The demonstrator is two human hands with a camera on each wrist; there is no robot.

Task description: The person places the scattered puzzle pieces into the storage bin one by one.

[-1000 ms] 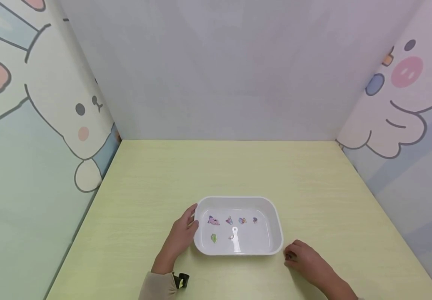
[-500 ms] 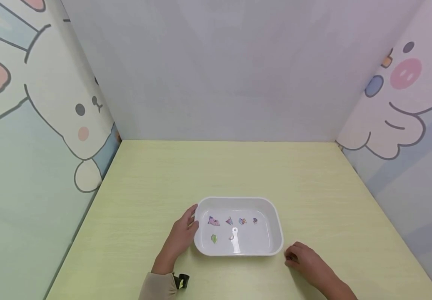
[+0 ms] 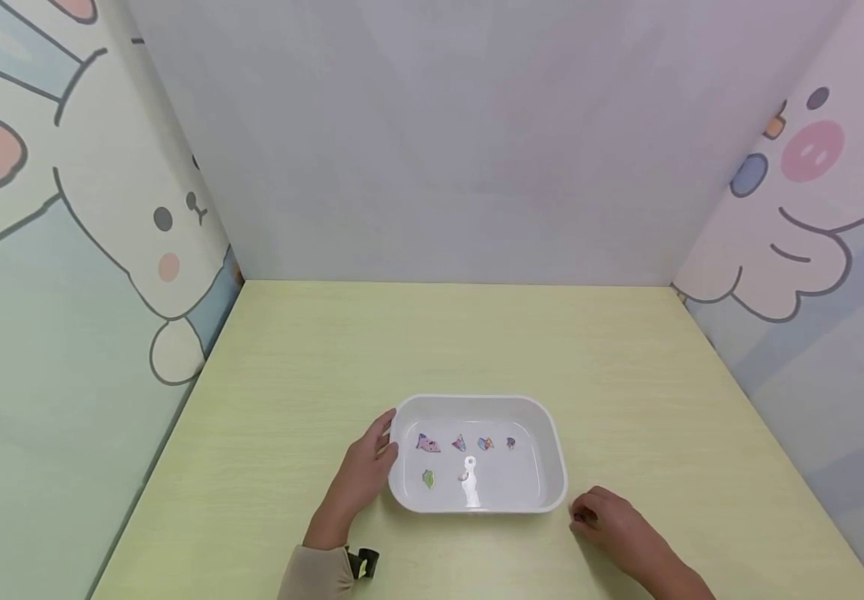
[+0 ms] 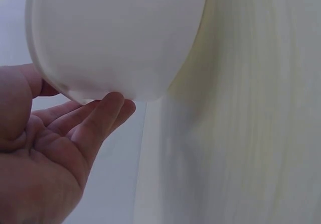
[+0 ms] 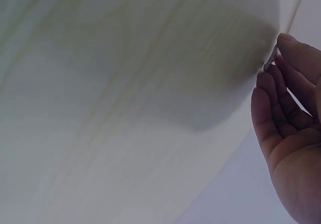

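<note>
A white plastic tray (image 3: 514, 496) sits on the table. Several small flat cutout pieces, possibly stickers, lie inside it, among them a pink one (image 3: 427, 443), a green one (image 3: 428, 478) and a tiny pale one (image 3: 463, 477). My left hand (image 3: 360, 469) holds the tray's left end; in the left wrist view its bent fingers (image 4: 111, 106) press the outer wall, with the thumb at the rim. Just off the tray's front right corner, my right hand (image 3: 611, 525) is low over the table. Its thumb and fingertips pinch a small thin piece (image 5: 271, 58), mostly hidden by the fingers.
The pale yellow-green table (image 3: 446, 333) runs back to a plain grey wall (image 3: 446, 142). Side panels with a cartoon rabbit (image 3: 132, 192) and a pig (image 3: 814, 150) border it. A black band (image 3: 362, 563) shows at the left wrist.
Both hands keep their places at the tray and table. The view shifts very slightly; the pieces in the tray stay where they were.
</note>
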